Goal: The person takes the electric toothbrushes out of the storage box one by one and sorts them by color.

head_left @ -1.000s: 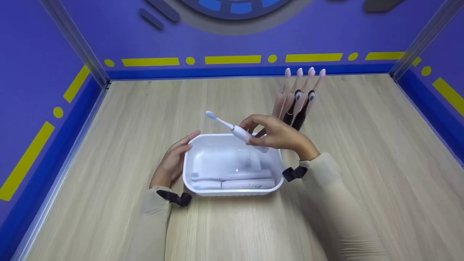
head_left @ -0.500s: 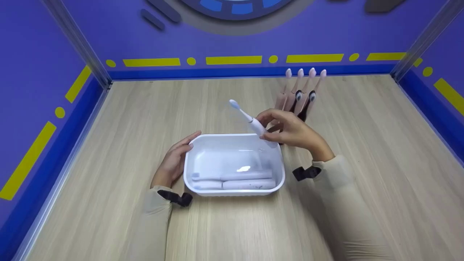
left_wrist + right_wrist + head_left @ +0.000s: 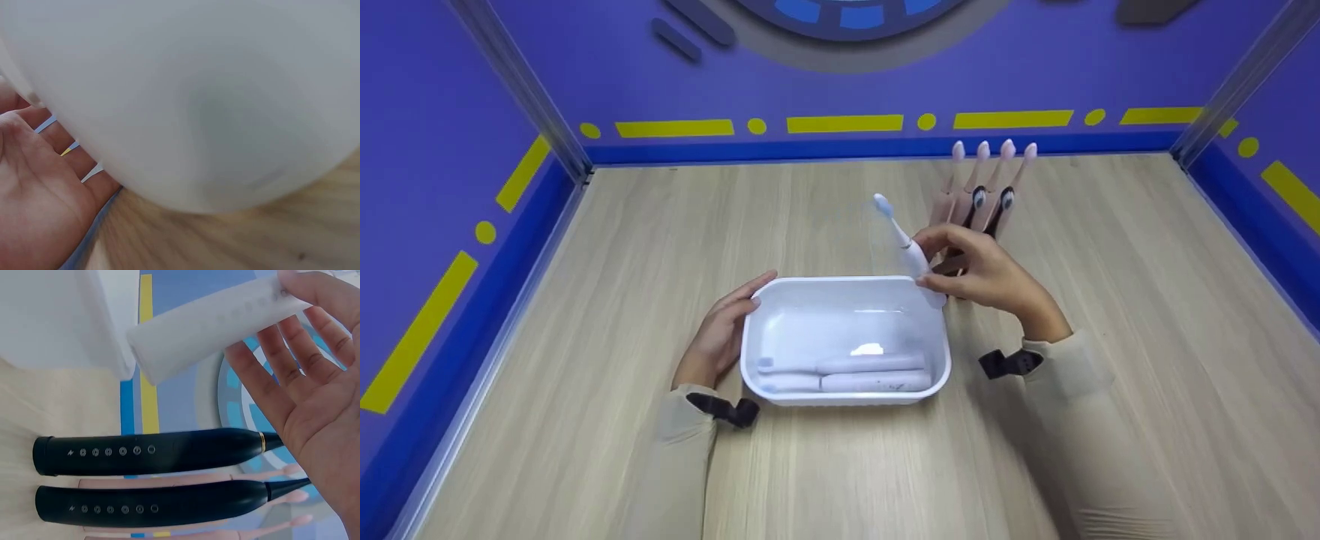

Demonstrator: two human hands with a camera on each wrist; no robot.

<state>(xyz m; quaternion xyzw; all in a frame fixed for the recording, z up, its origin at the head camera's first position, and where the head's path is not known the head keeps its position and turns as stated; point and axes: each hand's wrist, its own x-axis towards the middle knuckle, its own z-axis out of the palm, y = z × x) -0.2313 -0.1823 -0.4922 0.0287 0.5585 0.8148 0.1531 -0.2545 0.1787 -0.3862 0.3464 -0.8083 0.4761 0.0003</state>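
Observation:
A white electric toothbrush (image 3: 915,259) with a bluish brush head is pinched between the thumb and fingers of my right hand (image 3: 990,274). It tilts head-up above the right back corner of a white tub (image 3: 840,280). In the right wrist view its handle (image 3: 211,332) points its base toward the tub wall. My left hand (image 3: 718,334) holds the tub's left side, thumb at the rim and fingers along the outer wall. Inside the tub, two white electric toothbrushes (image 3: 874,381) lie side by side near the front wall.
Just beyond my right hand stand two black electric toothbrushes (image 3: 152,453), upright and partly hidden in the head view. Several pink toothbrushes (image 3: 958,151) stand in a row behind them. Blue-purple panels (image 3: 840,97) enclose the wooden table (image 3: 682,217) at the back and sides.
My right hand has carried the white toothbrush rightward and slightly back, from over the tub to its right back corner. The toothbrush has turned more upright. My left hand stays put.

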